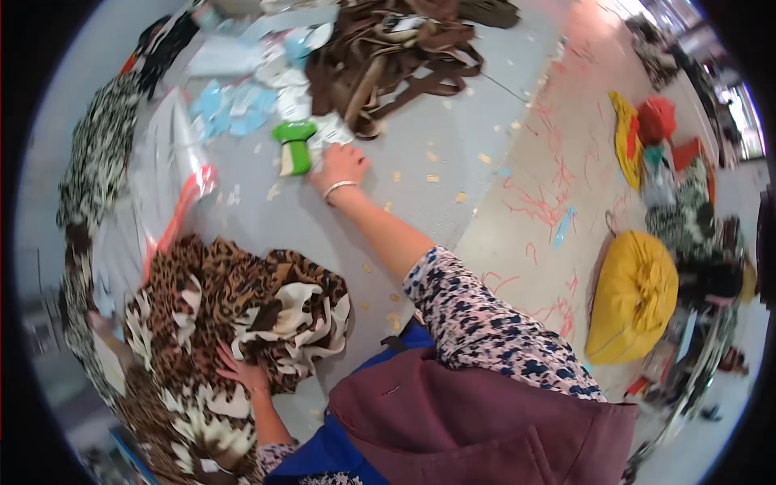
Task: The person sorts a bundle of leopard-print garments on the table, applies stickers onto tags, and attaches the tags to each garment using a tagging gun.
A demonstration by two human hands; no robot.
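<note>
My left hand (pixel 241 373) lies with its fingers spread on a heap of leopard-print and cream fabric (pixel 242 311) at the lower left. Farther up, my right hand (pixel 341 166) reaches over the grey table (pixel 388 226), just right of a green and white object (pixel 294 149). White paper labels (pixel 330 131) lie by its fingertips. The fingers of this hand are bent downward, and whether they hold anything is too small to tell. Brown fabric strips (pixel 380 65) are piled beyond the hand.
Light blue pieces (pixel 234 109) and clear plastic (pixel 166 153) lie at the upper left. Small yellowish scraps (pixel 433 179) dot the table. To the right, a yellow sack (pixel 634 295) and red threads (pixel 550 206) are on the floor.
</note>
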